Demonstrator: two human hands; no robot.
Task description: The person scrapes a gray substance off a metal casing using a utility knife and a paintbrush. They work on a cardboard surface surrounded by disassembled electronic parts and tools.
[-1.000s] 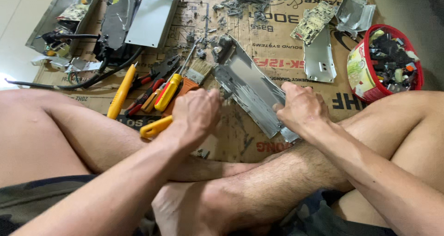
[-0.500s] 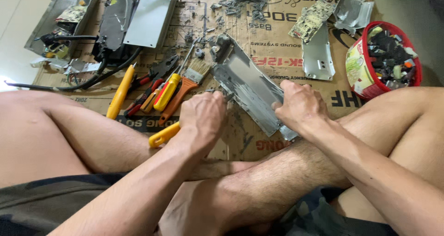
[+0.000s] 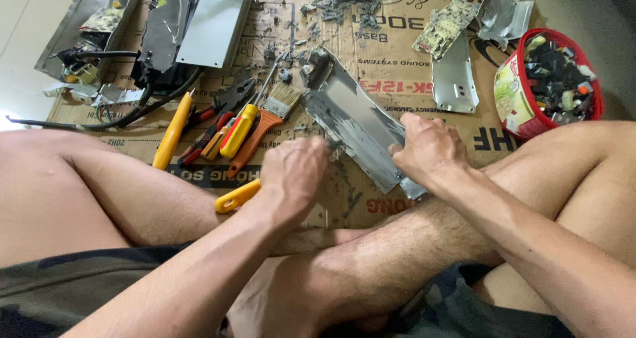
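I sit cross-legged on a flattened cardboard sheet [image 3: 391,66]. My right hand [image 3: 427,154] grips the near end of a long grey metal plate [image 3: 354,122] that lies diagonally on the cardboard, smeared with dark grime. My left hand [image 3: 293,177] is closed around a tool with a yellow handle [image 3: 236,196]; the handle sticks out to the left, and the tool's tip is hidden under my fingers, close to the plate's near-left edge.
Pliers, yellow-handled screwdrivers [image 3: 173,129] and an orange-handled paintbrush [image 3: 265,122] lie left of the plate. Opened metal casings with cables [image 3: 165,30] sit at far left, a circuit board [image 3: 445,26] and metal pieces at the back, and a red tub of small parts [image 3: 546,83] at right.
My left hand has shifted a little toward me and to the right with the yellow-handled tool. My right hand stays on the plate.
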